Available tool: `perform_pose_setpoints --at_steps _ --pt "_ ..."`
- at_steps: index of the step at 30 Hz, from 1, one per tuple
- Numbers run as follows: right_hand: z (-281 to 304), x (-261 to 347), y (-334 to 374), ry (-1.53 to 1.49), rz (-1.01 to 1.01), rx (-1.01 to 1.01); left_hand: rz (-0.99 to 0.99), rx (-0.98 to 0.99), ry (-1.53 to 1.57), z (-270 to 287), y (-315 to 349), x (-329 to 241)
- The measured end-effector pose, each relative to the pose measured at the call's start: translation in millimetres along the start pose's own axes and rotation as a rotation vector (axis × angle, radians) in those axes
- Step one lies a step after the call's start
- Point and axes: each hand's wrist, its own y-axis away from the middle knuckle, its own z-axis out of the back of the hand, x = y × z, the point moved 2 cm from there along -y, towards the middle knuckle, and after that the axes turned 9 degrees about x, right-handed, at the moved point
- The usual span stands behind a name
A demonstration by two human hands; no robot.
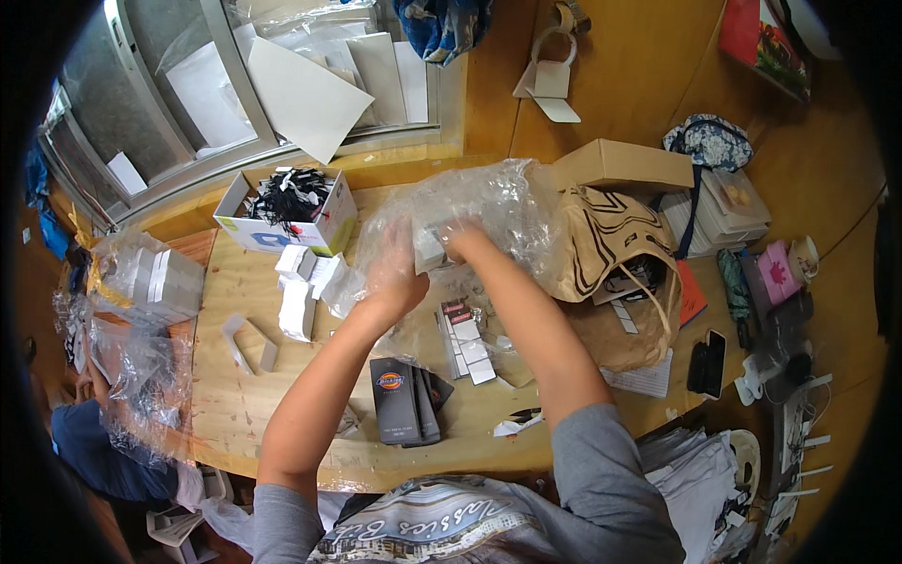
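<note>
A large clear plastic bag (507,193) lies crumpled at the far middle of the table, and both my hands reach into it. My left hand (395,268) shows through the film with its fingers stretched out and the thumb apart. My right hand (460,240) has its fingers closed on a small whitish stack of cards (430,249), partly blurred by the plastic. Nearer to me are a fanned row of dark, red and white tags (466,343) and a pile of dark grey hang tags (399,399).
A white box (277,235) of black strings stands at the far left, with folded white card pieces (298,305) before it. Bagged white stacks (155,287) sit at the left edge. On the right are a tan patterned bag (611,235), a cardboard box (625,166) and an eyeglass case (707,365).
</note>
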Motion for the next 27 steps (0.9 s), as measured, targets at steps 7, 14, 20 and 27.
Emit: perform_pose_setpoints --at_steps 7,14,20,27 --pt "7 -21 -20 -0.114 0.232 0.084 -0.029 0.006 0.004 -4 4 -8" --pt "6 -42 -2 0.02 -0.077 0.027 0.044 0.077 0.186 -5 7 -24" --pt "0 -34 9 -0.122 -0.185 -0.278 0.064 0.076 0.215 -4 7 -19" --pt "27 -58 35 -0.947 -0.106 -0.151 -0.071 0.016 0.274 -5 4 -20"
